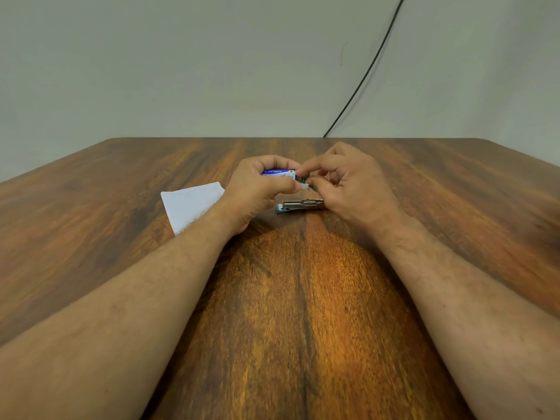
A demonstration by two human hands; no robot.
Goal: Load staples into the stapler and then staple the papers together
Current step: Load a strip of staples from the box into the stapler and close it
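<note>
Bare counter spreads wide toward six o'clock. Left hand grips the staple box; right hand pinches at its open end. Stapler lies beneath; papers at nine o'clock.

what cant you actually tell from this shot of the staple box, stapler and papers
Head view only:
- Staple box: mostly wrapped by the left hand; how many staples are left inside is hidden.
- What the right hand pinches at the box mouth: too small to tell.
- Stapler: its far end is behind the right hand.
- Papers: the left forearm covers one corner; sheet count unclear.
</note>
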